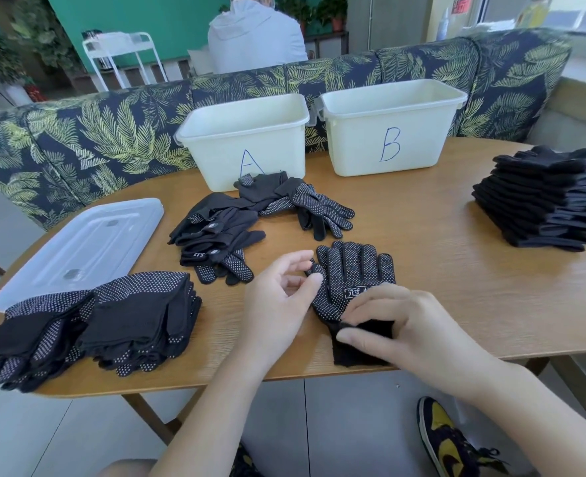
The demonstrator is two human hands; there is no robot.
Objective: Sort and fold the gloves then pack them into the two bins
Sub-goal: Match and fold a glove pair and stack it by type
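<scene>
A black dotted glove (348, 277) lies flat, fingers pointing away, near the table's front edge. My right hand (398, 328) rests on its cuff, thumb and fingers pinching the black cuff fabric. My left hand (281, 297) hovers at the glove's left side, fingers loosely curled, fingertips at its thumb. A loose pile of unsorted black gloves (236, 228) lies in front of bin A (247, 139). Bin B (391, 129) stands to its right. Folded dotted gloves (140, 315) are stacked at the front left. A tall stack of folded plain black gloves (546, 197) sits at the right.
A translucent lid (78, 246) lies on the wooden table (439, 256) at the left. A leaf-patterned sofa back (112, 132) runs behind the bins. A person in a grey hoodie (255, 36) sits beyond it. My yellow-black shoe (446, 438) shows below the table.
</scene>
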